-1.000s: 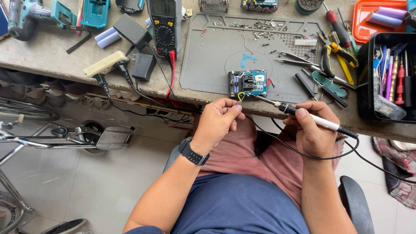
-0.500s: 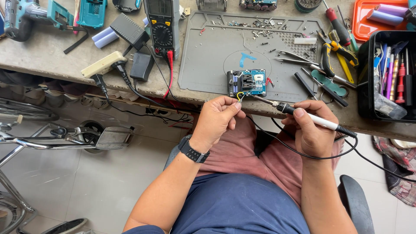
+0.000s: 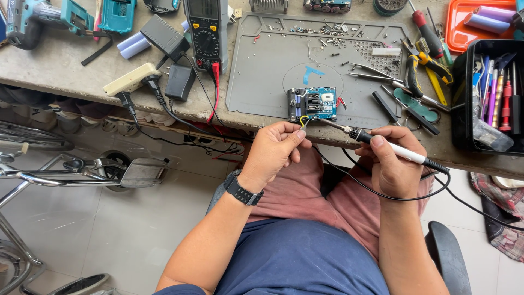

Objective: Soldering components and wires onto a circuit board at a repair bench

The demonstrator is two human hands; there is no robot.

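At the surface [image 3: 71, 71] edge, left hand [image 3: 275, 150] pinches a yellow wire [image 3: 303, 121] beside the circuit board [image 3: 313, 104]; right hand [image 3: 394, 161] grip clenched around the soldering iron [image 3: 382, 145].

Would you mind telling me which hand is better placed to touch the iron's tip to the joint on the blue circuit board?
Right. The right hand grips the soldering iron, its tip aimed at the blue circuit board edge. The left hand only pinches the yellow wire there.

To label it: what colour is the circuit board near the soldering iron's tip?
Blue circuit board, black frame; head view.
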